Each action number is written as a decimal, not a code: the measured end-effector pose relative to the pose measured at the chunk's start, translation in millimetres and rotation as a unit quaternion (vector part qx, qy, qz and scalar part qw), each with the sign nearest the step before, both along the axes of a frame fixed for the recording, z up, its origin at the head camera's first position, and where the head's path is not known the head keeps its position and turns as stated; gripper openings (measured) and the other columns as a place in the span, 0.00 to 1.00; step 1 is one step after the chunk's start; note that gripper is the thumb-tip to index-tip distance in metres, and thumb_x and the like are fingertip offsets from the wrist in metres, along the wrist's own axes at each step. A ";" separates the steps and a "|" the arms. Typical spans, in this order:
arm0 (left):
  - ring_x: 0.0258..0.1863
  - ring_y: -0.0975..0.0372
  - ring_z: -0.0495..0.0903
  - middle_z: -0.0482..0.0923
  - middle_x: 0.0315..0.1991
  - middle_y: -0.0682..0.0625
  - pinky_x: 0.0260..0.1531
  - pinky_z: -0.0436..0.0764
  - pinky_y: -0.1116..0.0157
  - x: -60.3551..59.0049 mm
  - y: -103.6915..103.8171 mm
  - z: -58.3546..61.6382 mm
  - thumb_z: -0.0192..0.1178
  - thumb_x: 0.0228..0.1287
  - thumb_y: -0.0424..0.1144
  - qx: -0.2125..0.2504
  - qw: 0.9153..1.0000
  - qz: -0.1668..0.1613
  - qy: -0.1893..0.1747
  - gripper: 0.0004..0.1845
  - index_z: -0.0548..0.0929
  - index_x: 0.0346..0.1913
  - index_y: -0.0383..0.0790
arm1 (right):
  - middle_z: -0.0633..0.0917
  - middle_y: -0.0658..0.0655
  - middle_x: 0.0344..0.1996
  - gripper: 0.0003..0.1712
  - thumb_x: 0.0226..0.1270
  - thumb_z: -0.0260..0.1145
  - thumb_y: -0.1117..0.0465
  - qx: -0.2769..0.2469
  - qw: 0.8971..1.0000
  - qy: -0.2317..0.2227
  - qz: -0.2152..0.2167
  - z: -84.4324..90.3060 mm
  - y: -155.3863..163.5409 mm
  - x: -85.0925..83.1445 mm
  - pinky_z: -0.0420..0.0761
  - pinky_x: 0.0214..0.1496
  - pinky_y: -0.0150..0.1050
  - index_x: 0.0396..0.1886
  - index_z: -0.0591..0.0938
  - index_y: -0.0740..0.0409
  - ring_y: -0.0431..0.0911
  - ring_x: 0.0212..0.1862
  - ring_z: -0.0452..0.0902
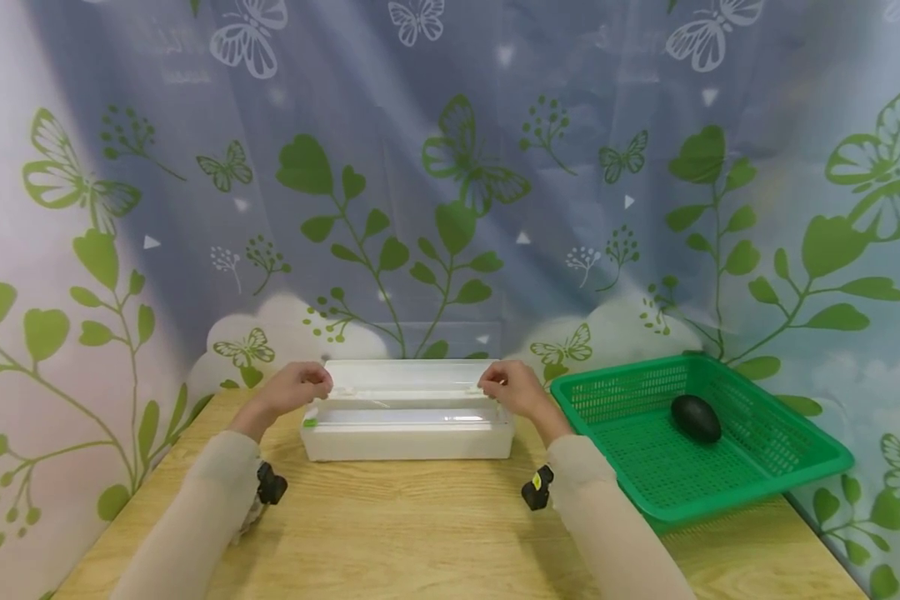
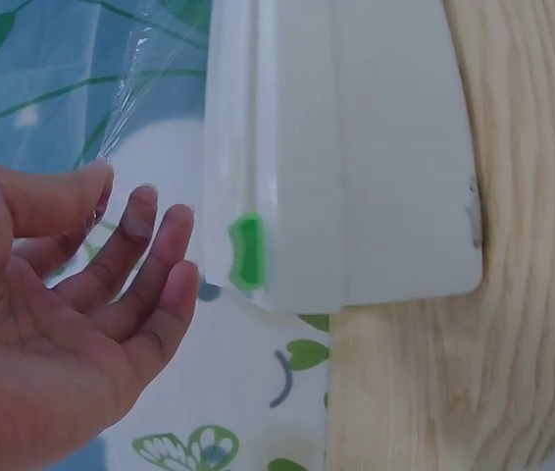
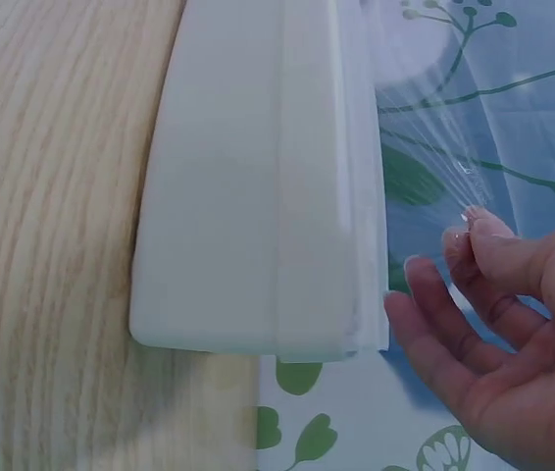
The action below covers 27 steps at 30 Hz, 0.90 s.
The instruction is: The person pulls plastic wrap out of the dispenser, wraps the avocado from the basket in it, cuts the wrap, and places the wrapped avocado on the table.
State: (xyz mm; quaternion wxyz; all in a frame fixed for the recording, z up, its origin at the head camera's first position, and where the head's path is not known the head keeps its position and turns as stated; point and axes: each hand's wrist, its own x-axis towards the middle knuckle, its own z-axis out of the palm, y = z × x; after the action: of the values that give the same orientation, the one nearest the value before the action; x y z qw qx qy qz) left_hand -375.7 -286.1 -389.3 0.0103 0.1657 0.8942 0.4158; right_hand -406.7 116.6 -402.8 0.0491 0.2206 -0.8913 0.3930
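A white cling film dispenser (image 1: 408,443) with its lid (image 1: 405,372) raised at the back stands on the table. A green slider (image 2: 247,251) sits at its left end. Clear cling film (image 3: 444,162) stretches above the box between both hands. My left hand (image 1: 291,388) pinches one corner of the film between thumb and index finger; its other fingers are loosely bent. The other corner is pinched by my right hand (image 1: 516,388), and in the right wrist view the film gathers into creases toward those fingertips. Much of the film is hard to see because it is transparent.
To the right stands a green plastic basket (image 1: 645,500) with a dark, egg-shaped object (image 1: 696,418) in it, perhaps an avocado. Behind the wooden table (image 1: 412,533) hangs a curtain (image 1: 390,167) with leaves and butterflies. A black wrist camera is on each wrist.
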 end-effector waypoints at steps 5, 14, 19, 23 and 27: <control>0.49 0.51 0.80 0.80 0.44 0.41 0.52 0.80 0.53 0.6 1.8 4.6 0.51 0.79 0.37 0.034 0.999 0.013 -0.029 0.08 0.76 0.43 0.35 | 0.84 0.68 0.33 0.09 0.78 0.60 0.67 -0.031 0.999 -0.007 0.019 3.9 -0.3 1.8 0.78 0.33 0.33 0.42 0.82 0.72 0.55 0.33 0.81; 0.45 0.56 0.81 0.76 0.43 0.46 0.56 0.81 0.53 3.6 4.5 15.7 0.47 0.82 0.34 0.077 0.996 0.027 -0.039 0.06 0.72 0.45 0.34 | 0.81 0.67 0.37 0.08 0.82 0.54 0.67 -0.068 0.997 0.023 0.027 9.5 -1.5 6.4 0.85 0.41 0.43 0.45 0.77 0.67 0.58 0.36 0.83; 0.42 0.56 0.79 0.74 0.43 0.43 0.51 0.80 0.60 4.1 4.0 20.9 0.46 0.83 0.34 0.096 0.994 0.028 -0.040 0.05 0.72 0.46 0.36 | 0.79 0.66 0.38 0.08 0.83 0.52 0.67 -0.114 0.993 0.005 0.007 12.0 -6.0 7.5 0.88 0.49 0.58 0.45 0.76 0.66 0.52 0.34 0.80; 0.44 0.53 0.77 0.73 0.43 0.45 0.48 0.82 0.63 8.2 5.4 27.2 0.46 0.83 0.35 0.115 0.992 0.033 -0.044 0.05 0.71 0.47 0.35 | 0.79 0.70 0.40 0.08 0.83 0.51 0.66 -0.125 0.992 0.007 -0.004 16.7 -6.9 9.7 0.87 0.50 0.60 0.45 0.76 0.64 0.55 0.35 0.80; 0.45 0.55 0.76 0.72 0.45 0.45 0.48 0.85 0.63 10.9 6.0 32.4 0.46 0.83 0.35 0.131 0.990 0.040 -0.045 0.06 0.70 0.48 0.34 | 0.80 0.67 0.38 0.08 0.83 0.52 0.67 -0.125 0.992 0.030 -0.002 23.5 -6.5 11.4 0.87 0.48 0.59 0.46 0.77 0.66 0.58 0.36 0.82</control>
State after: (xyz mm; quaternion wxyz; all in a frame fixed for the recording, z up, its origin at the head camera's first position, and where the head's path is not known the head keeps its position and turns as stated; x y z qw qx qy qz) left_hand -364.8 -280.1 -357.0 0.0117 0.1107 0.8366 0.5363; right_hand -395.3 110.1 -379.4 0.1033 0.2227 -0.8336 0.4948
